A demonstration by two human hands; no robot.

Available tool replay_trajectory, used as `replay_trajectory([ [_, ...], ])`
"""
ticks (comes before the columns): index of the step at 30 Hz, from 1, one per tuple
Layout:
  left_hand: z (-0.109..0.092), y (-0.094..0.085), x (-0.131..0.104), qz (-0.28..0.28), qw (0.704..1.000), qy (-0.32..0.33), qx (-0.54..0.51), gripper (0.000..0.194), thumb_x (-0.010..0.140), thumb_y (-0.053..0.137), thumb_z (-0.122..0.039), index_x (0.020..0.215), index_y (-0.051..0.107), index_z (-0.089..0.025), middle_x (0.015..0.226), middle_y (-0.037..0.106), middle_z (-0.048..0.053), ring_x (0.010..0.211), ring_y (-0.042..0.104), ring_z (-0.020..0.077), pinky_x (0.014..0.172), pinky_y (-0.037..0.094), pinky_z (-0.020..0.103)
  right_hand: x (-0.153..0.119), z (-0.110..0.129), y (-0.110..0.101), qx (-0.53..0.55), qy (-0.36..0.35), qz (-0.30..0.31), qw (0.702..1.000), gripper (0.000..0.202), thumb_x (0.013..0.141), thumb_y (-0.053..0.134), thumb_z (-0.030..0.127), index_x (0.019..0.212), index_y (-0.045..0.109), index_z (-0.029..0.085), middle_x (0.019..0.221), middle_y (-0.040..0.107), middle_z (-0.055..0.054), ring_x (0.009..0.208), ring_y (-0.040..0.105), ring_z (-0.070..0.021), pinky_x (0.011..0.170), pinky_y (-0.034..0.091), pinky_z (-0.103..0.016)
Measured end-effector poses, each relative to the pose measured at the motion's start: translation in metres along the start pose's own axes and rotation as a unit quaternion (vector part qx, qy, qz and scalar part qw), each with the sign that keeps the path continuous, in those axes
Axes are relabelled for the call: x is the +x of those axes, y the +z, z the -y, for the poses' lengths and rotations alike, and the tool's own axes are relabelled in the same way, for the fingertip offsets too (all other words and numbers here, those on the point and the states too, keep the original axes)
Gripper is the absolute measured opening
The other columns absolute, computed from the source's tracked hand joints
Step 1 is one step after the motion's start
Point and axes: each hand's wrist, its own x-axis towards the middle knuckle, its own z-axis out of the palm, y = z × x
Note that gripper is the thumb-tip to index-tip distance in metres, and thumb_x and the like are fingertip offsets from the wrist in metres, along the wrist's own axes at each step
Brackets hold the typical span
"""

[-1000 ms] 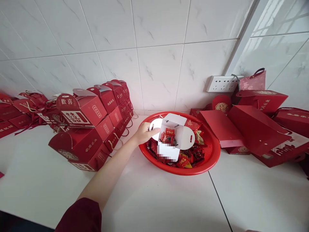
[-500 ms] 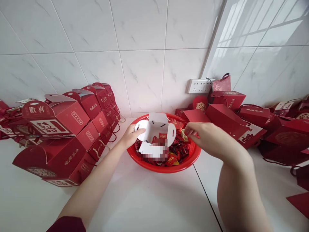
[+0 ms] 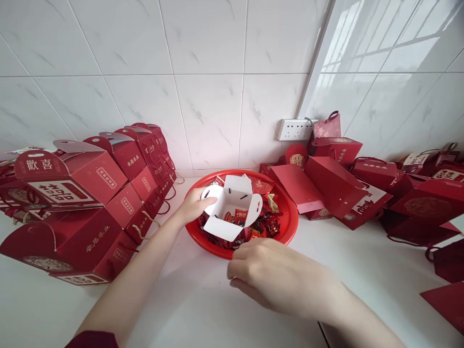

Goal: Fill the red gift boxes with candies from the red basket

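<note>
Open box [image 3: 224,228] (packets [image 3: 240,214] inside), packet-filled basket [image 3: 289,220]

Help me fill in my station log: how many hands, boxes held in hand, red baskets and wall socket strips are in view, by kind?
Hands: 2 (left hand, right hand)
Held box: 1
Red basket: 1
Wall socket strip: 1
Total: 5

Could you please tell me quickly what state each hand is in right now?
Left hand: closed, holding the open white-lined box.
Right hand: curled near the red basket; whether it holds anything cannot be told.
</note>
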Motion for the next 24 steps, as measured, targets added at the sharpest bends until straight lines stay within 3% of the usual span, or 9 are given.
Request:
replay_trajectory([
  [3, -0.003, 0.000, 0.000, 0.023, 0.998, -0.062, -0.021, 0.014, 0.077, 0.067, -0.030, 0.073, 0.063, -0.016, 0.064, 0.065, 0.000, 0.057, 0.061, 0.0167, 0.050, 0.042, 0.025, 0.008, 0.003, 0.012, -0.041, -0.008, -0.070, 0.997, 0.023, 0.096, 0.049, 0.007, 0.090, 0.070, 0.015, 0.103, 0.072, -0.008, 0.089, 0.067, -0.0200, 0.074, 0.052, -0.032],
  [6, -0.004, 0.000, -0.002, 0.071, 0.989, -0.118, -0.061, 0.019, 0.080, 0.067, -0.035, 0.076, 0.062, -0.017, 0.060, 0.066, 0.001, 0.045, 0.061, 0.0182, 0.042, 0.040, 0.027, 0.018, -0.009, 0.021, -0.101, 0.060, -0.191, 0.975, 0.031, 0.096, 0.044, 0.004, 0.116, 0.067, 0.008, 0.139, 0.059, -0.018, 0.125, 0.057, -0.0282, 0.100, 0.049, -0.039],
  [8, -0.003, 0.000, -0.002, 0.091, 0.982, -0.146, -0.074, 0.022, 0.082, 0.066, -0.040, 0.082, 0.063, -0.018, 0.061, 0.068, 0.001, 0.040, 0.061, 0.0196, 0.038, 0.040, 0.028, 0.024, -0.021, 0.027, -0.132, 0.119, -0.215, 0.960, 0.032, 0.095, 0.044, 0.004, 0.120, 0.064, 0.006, 0.137, 0.060, -0.020, 0.125, 0.057, -0.0304, 0.103, 0.047, -0.041],
  [11, -0.001, 0.000, -0.002, 0.077, 0.986, -0.145, -0.041, 0.022, 0.082, 0.066, -0.041, 0.083, 0.064, -0.018, 0.063, 0.067, 0.001, 0.045, 0.063, 0.0204, 0.043, 0.045, 0.030, 0.033, -0.036, 0.034, -0.134, 0.176, -0.140, 0.965, 0.023, 0.094, 0.047, 0.004, 0.099, 0.068, 0.009, 0.099, 0.073, -0.014, 0.091, 0.069, -0.0255, 0.098, 0.047, -0.040],
  [15, -0.003, 0.001, -0.002, 0.034, 0.998, -0.042, 0.029, 0.026, 0.079, 0.067, -0.032, 0.101, 0.067, -0.019, 0.098, 0.073, 0.004, 0.094, 0.070, 0.0255, 0.081, 0.054, 0.036, 0.038, -0.045, 0.036, -0.129, 0.158, -0.046, 0.978, 0.024, 0.083, 0.050, -0.004, 0.076, 0.065, 0.014, 0.069, 0.068, -0.004, 0.063, 0.062, -0.0166, 0.091, 0.045, -0.033],
  [17, -0.006, -0.001, -0.002, 0.050, 0.999, -0.003, 0.020, 0.043, 0.076, 0.068, -0.027, 0.118, 0.064, -0.021, 0.125, 0.068, 0.006, 0.121, 0.061, 0.0281, 0.102, 0.047, 0.039, 0.037, -0.046, 0.033, -0.128, 0.135, -0.033, 0.982, 0.028, 0.082, 0.048, -0.006, 0.073, 0.063, 0.016, 0.064, 0.065, -0.002, 0.058, 0.058, -0.0148, 0.085, 0.043, -0.031],
  [19, -0.007, -0.002, -0.002, 0.091, 0.995, 0.029, -0.027, 0.057, 0.076, 0.070, -0.028, 0.132, 0.058, -0.024, 0.144, 0.057, 0.007, 0.136, 0.050, 0.0296, 0.112, 0.040, 0.041, 0.033, -0.048, 0.028, -0.115, 0.107, -0.025, 0.987, 0.031, 0.086, 0.046, -0.004, 0.072, 0.063, 0.017, 0.061, 0.063, -0.001, 0.057, 0.055, -0.0144, 0.085, 0.042, -0.032],
  [21, -0.006, -0.004, -0.002, 0.132, 0.986, 0.059, -0.080, 0.061, 0.078, 0.070, -0.032, 0.137, 0.056, -0.023, 0.148, 0.053, 0.010, 0.138, 0.048, 0.0312, 0.112, 0.040, 0.042, 0.029, -0.049, 0.022, -0.090, 0.094, -0.013, 0.991, 0.034, 0.092, 0.045, 0.000, 0.071, 0.065, 0.017, 0.063, 0.065, -0.002, 0.062, 0.058, -0.0157, 0.085, 0.042, -0.033],
  [24, -0.003, -0.005, -0.001, 0.163, 0.976, 0.081, -0.117, 0.053, 0.082, 0.068, -0.033, 0.134, 0.060, -0.020, 0.142, 0.059, 0.013, 0.130, 0.056, 0.0314, 0.106, 0.046, 0.041, 0.021, -0.051, 0.012, -0.022, 0.123, -0.029, 0.992, 0.027, 0.097, 0.052, 0.013, 0.077, 0.070, 0.017, 0.076, 0.070, -0.005, 0.080, 0.064, -0.0201, 0.080, 0.044, -0.032],
])
